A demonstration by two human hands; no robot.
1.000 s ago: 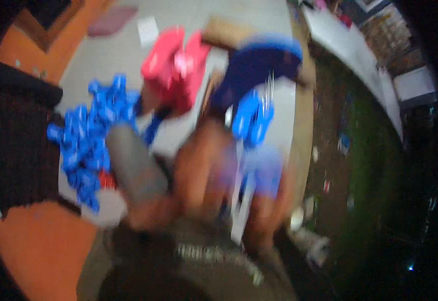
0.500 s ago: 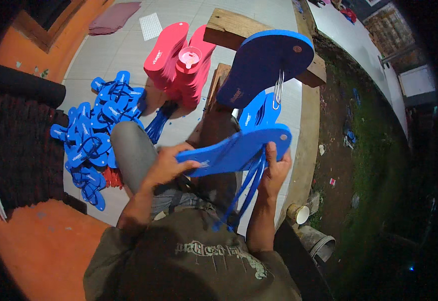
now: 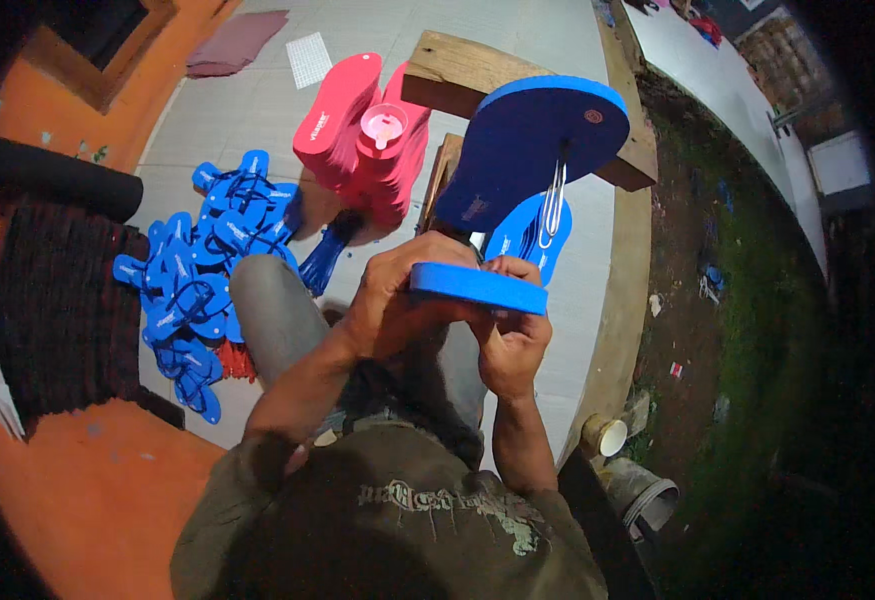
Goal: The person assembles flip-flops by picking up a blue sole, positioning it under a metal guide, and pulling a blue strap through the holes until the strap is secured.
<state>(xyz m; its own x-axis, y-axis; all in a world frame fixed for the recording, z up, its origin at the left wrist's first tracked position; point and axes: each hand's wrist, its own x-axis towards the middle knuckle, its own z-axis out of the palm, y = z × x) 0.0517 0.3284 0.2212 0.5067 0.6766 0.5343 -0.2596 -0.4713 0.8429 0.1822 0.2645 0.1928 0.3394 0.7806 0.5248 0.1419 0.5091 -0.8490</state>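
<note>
Over my lap I hold a blue flip-flop sole (image 3: 477, 287), seen nearly edge-on. My left hand (image 3: 392, 290) is closed round its left part. My right hand (image 3: 513, 335) grips the right part, with fingers over the top edge and the thumb below. The dark blue straps cannot be made out now; the hands and sole may hide them. Just beyond, another blue sole (image 3: 532, 140) is mounted on a wooden stand (image 3: 467, 72). A bent metal wire hook (image 3: 554, 205) hangs from this mounted sole. Behind the hook lie several blue soles (image 3: 519, 228) in a stack.
Finished blue flip-flops (image 3: 202, 260) lie heaped on the left. Pink soles (image 3: 337, 110) stand stacked ahead, topped by a small pink cup (image 3: 384, 125). Dark blue straps (image 3: 327, 258) lie beside my knee. A dark layered stack (image 3: 57, 310) stands far left; buckets (image 3: 647, 495) sit at lower right.
The held sole has turned from showing its broad face to edge-on, and moved slightly left. My hands have come closer together. The straps that hung from it have gone out of sight.
</note>
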